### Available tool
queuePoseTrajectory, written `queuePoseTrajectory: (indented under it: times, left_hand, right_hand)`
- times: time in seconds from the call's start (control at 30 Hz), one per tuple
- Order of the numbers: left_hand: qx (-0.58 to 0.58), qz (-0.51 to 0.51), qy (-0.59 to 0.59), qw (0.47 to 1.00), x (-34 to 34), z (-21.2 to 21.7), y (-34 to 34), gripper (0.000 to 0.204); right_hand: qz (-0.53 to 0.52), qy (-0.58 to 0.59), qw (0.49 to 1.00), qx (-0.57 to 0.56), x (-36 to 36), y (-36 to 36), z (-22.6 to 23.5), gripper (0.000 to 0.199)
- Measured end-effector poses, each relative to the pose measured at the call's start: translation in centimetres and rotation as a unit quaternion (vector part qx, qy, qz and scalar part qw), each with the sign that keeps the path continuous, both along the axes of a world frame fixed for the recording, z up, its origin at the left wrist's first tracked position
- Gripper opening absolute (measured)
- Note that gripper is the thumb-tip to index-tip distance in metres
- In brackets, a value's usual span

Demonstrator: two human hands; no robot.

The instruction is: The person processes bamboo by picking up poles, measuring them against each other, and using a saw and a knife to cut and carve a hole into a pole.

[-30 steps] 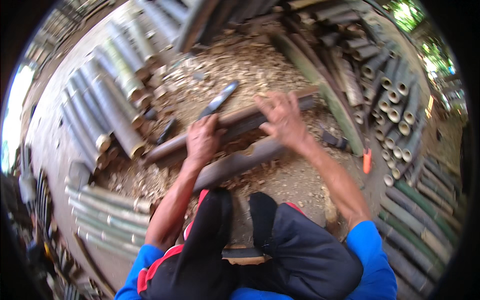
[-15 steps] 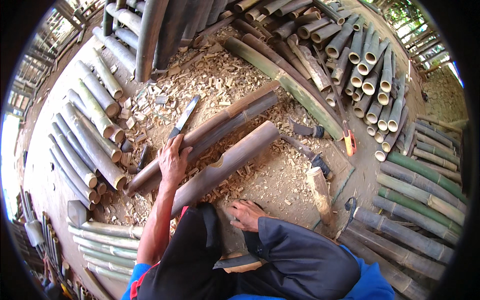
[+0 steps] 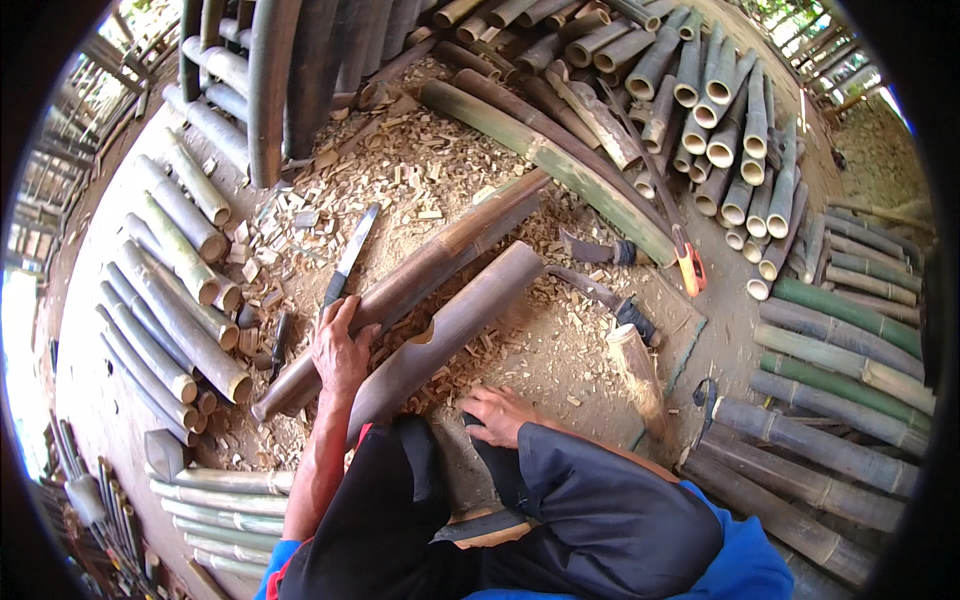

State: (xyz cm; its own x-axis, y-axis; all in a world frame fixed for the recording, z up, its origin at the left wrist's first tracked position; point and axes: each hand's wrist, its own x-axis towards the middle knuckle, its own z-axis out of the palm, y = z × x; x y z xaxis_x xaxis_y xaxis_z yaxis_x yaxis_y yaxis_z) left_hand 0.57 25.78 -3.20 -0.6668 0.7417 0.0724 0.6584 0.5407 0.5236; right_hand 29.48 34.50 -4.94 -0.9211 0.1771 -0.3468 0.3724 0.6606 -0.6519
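Observation:
My left hand [image 3: 341, 355] grips the long brown bamboo pole [image 3: 440, 255] that lies slanted across the chip-strewn ground. Right beside it lies a shorter, thicker bamboo piece [image 3: 455, 325] with a notch cut into its side. My right hand [image 3: 497, 415] rests low by my knee, fingers loosely spread, touching the ground near that piece's near end and holding nothing. A long knife [image 3: 350, 255] lies on the chips just beyond my left hand. A blade [image 3: 480, 525] lies under my legs.
Cut bamboo tubes are stacked at the left [image 3: 170, 290], the top right [image 3: 720, 130] and the right [image 3: 850, 400]. A green pole [image 3: 560, 170], an orange-handled tool [image 3: 690, 265], two dark hand tools [image 3: 610, 300] and a wooden mallet [image 3: 640, 370] lie to the right.
My right hand left the poles a second ago and dropped to the ground by my knee. My view swung, shifting the poles rightward in the picture. My left hand stays on the long pole.

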Motion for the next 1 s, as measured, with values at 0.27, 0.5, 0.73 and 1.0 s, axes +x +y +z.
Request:
queuePoseTrajectory:
  times: [0.27, 0.5, 0.73, 1.0]
  left_hand:
    - [0.011, -0.009, -0.037, 0.999, -2.6, 0.3, 0.3, 0.054]
    - [0.009, -0.021, -0.074, 0.997, -4.2, -0.6, 0.1, 0.056]
    - [-0.051, -0.018, -0.154, 0.987, -4.7, 3.7, -1.6, 0.061]
    - [-0.055, -0.034, -0.136, 0.989, -4.2, 3.2, -1.4, 0.057]
  right_hand:
    - [-0.442, 0.106, 0.883, -0.114, -5.6, 20.7, 4.0, 0.055]
    - [-0.445, 0.09, 0.834, -0.313, -9.7, 25.5, 2.2, 0.072]
    - [-0.442, 0.152, 0.769, -0.436, -6.9, 23.4, 3.5, 0.07]
    - [-0.384, 0.061, 0.902, -0.189, -6.9, 24.0, 3.8, 0.065]
